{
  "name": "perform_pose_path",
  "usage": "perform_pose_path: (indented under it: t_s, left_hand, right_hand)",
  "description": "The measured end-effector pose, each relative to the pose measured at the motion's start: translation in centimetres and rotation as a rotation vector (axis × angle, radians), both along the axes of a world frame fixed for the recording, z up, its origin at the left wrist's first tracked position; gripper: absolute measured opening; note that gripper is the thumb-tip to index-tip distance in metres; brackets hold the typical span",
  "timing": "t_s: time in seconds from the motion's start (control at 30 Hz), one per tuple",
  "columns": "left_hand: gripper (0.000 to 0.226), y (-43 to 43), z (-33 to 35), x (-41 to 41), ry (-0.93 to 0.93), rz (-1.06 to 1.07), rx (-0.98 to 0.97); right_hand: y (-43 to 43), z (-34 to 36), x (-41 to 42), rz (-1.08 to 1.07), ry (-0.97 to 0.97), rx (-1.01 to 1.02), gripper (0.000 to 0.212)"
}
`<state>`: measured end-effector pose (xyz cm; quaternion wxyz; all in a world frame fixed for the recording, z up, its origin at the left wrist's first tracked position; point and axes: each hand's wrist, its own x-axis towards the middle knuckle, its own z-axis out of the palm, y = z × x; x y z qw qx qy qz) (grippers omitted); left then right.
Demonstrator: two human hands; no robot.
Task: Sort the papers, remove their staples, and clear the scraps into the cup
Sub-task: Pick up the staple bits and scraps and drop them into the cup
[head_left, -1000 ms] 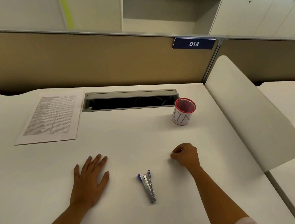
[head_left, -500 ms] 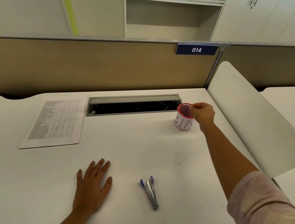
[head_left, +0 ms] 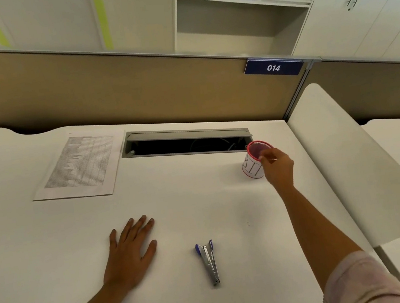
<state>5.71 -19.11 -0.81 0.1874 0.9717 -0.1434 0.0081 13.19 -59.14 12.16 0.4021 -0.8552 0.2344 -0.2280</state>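
A white cup with a red rim [head_left: 252, 165] stands at the back right of the white desk [head_left: 201, 202]. My right hand [head_left: 277, 166] hovers over the cup's near right edge, fingertips pinched together above the rim; whether a scrap is between them I cannot tell. My left hand [head_left: 130, 251] lies flat on the desk, fingers spread, holding nothing. A blue-handled metal staple remover [head_left: 209, 261] lies between my forearms. A stack of printed papers [head_left: 80, 165] sits at the back left. A tiny speck [head_left: 248, 223] lies on the desk right of the staple remover.
A long open cable slot [head_left: 187, 145] runs along the back of the desk, just behind the cup. A tan partition with a blue "014" sign [head_left: 273, 67] rises behind. A curved white divider panel [head_left: 349, 161] borders the desk's right side.
My right hand rose from the desk near the staple remover and travelled to the cup; since half a second ago its fingertips have settled lower over the rim. My left hand stayed flat.
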Motion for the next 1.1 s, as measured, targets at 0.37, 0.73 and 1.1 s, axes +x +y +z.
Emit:
perform_pose_path:
  t_s: [0.37,0.73,1.1]
  left_hand:
    - [0.058,0.0,-0.2,0.2,0.009,0.003,0.019]
    - [0.058,-0.1,0.1,0.0,0.008,0.001,0.013]
    - [0.058,-0.1,0.1,0.0,0.003,0.009,0.017]
  right_hand:
    - [2.5,-6.8,-9.7,0.363,0.440,-0.183,0.011]
    - [2.5,-6.8,-10.0,0.437,0.531,-0.271,0.017]
    - [3.1,-6.5,-8.3,0.438,0.629,-0.366,0.030]
